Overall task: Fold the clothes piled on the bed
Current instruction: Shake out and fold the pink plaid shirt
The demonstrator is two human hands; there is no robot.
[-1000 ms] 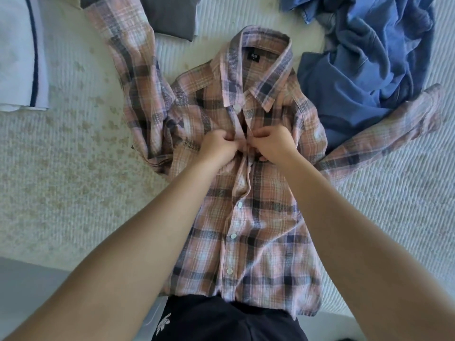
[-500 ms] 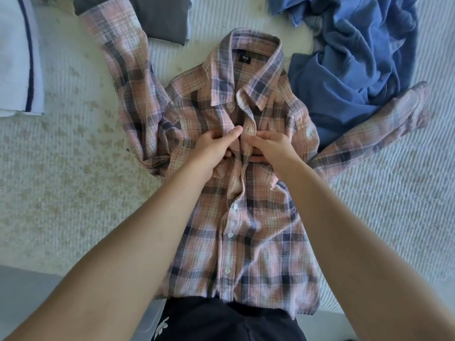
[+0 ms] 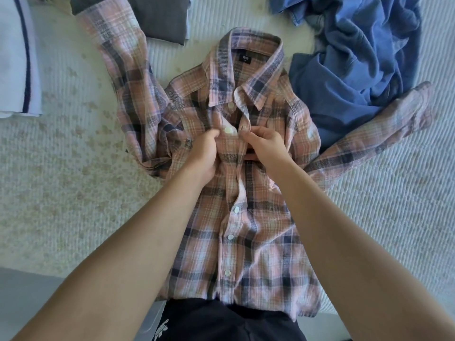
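A pink and navy plaid shirt lies front up on the bed, collar away from me, its sleeves spread left and right. My left hand pinches the left side of the button placket just below a white button on the chest. My right hand pinches the opposite placket edge beside it. The lower buttons are fastened; the collar is open.
A crumpled blue garment lies at the upper right, under the shirt's right sleeve. A folded dark grey garment sits at the top, a folded white one with a navy stripe at the upper left. The white bedspread ends near my legs.
Both hands moved slightly up the placket, from one button to the one above. The white button now shows between my fingers. The view shifted a little.
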